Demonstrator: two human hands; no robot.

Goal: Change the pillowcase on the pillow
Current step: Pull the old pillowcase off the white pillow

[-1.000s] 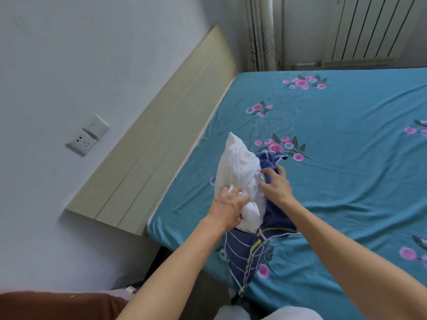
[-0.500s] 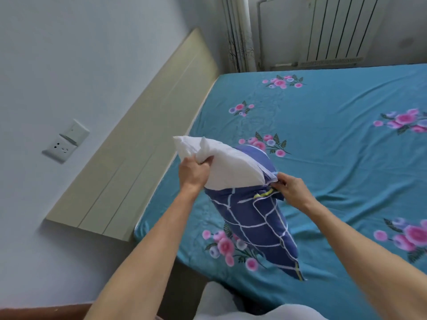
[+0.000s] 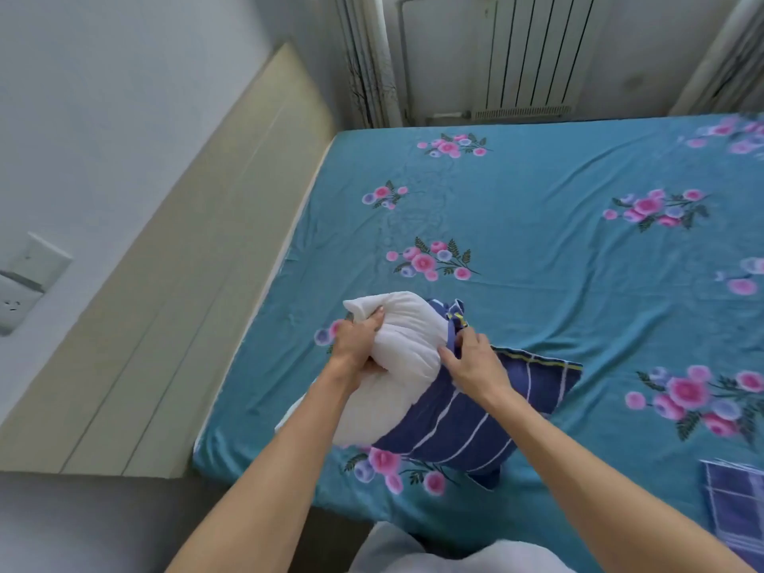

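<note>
A white pillow (image 3: 403, 337) lies on the near left part of the bed, half inside a navy pillowcase with white stripes (image 3: 488, 423). My left hand (image 3: 357, 341) grips the bunched bare end of the pillow. My right hand (image 3: 475, 361) pinches the open edge of the pillowcase, where a yellow trim shows. The pillowcase covers the pillow's lower right part and trails flat toward the right.
The bed carries a teal floral sheet (image 3: 578, 250). A beige headboard (image 3: 198, 283) runs along the left wall, with a wall socket (image 3: 25, 283) beside it. A radiator (image 3: 525, 55) stands beyond the bed. Another checked blue cloth (image 3: 736, 502) lies at the right edge.
The pillow came down from the air onto the bed. My left hand still grips the white end, and my right hand has slid along the pillowcase's open edge.
</note>
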